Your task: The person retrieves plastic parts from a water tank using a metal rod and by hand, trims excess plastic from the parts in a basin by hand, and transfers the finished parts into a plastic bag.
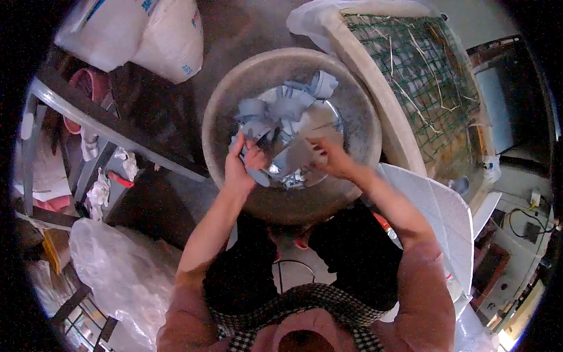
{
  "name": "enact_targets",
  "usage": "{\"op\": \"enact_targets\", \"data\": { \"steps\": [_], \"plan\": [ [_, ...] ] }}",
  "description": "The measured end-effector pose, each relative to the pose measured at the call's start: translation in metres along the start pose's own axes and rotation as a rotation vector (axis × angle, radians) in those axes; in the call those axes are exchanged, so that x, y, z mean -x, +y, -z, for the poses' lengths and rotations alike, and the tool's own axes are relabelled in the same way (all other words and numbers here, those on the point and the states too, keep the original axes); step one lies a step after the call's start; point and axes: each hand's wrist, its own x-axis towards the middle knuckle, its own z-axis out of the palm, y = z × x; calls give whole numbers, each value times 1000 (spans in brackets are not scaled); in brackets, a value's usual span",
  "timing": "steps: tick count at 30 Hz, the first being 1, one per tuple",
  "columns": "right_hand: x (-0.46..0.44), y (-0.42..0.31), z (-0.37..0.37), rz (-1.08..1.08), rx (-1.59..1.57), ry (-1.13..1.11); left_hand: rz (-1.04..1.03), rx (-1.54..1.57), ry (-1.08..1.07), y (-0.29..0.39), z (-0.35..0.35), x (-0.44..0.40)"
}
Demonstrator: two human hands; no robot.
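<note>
A large round tub (226,76) stands between my knees, with several blue-grey moulded parts (287,108) lying inside it. At the tub's left side my left hand (249,158) has its fingers closed round a blue-grey piece (257,176). A cup-shaped part (258,130) lies just above those fingers. On the right, my right hand (331,155) is over the tub with its fingers bent beside a blurred greyish flat shape (293,157). Whether those fingers grip it is not clear. Another cup-shaped part (324,85) rests near the tub's upper right.
White sacks (167,41) are at the upper left. A metal frame (117,132) stands on the left, above a clear plastic bag (117,276). To the right are a pale-rimmed container with green netting (410,70) and a white panel (437,205).
</note>
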Motion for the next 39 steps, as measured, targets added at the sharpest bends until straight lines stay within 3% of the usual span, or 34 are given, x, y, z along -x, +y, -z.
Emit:
{"op": "enact_targets", "data": {
  "steps": [2, 4, 5, 6, 8, 10, 14, 19, 24, 26, 29, 32, 33, 35, 37, 38, 39],
  "plan": [
    [5, 0, -10, -21, -59, -84, 7, 45, -164, -2, -4, 3],
    [2, -21, -13, -77, -485, 41, 0, 69, -69, -2, -10, 4],
    [-1, -31, -9, -77, -486, 41, 12, 112, -122, 0, -6, 3],
    [-7, -44, -3, 89, -14, 227, 26, 153, -175, 1, -4, 1],
    [-12, -49, -1, 250, 461, 409, 31, 113, -203, -4, -1, 3],
    [-11, -41, -4, 121, 129, 101, 5, 59, -199, -7, -6, 5],
    [-11, -14, -16, 171, -144, 63, 41, 42, -244, -11, -14, 9],
    [5, -49, -10, 86, 27, 215, 22, 18, -188, -13, -9, 7],
    [12, -28, -25, -15, 22, 242, 58, 78, -116, -20, -5, 5],
    [13, -20, -30, -94, -32, 246, -9, 51, 100, -29, -10, 3],
    [-4, -29, -17, -128, -99, 231, 7, 55, -69, -15, -11, 0],
    [-10, -34, -7, -34, 40, 163, 60, 146, 42, -6, -17, 5],
    [-10, -22, -2, 36, 76, 52, -26, -10, -73, -8, -4, 2],
    [-17, -12, 15, 105, 103, -64, -21, -188, -23, -10, 6, 3],
    [-43, -13, 43, -269, 514, -566, 26, -377, 15, -18, 2, 11],
    [-54, -7, 39, -266, 510, -561, 25, -383, 15, -22, -2, 13],
    [-65, 3, 26, -207, 494, -272, 38, -471, -21, -26, -4, 15]
  ]
}}
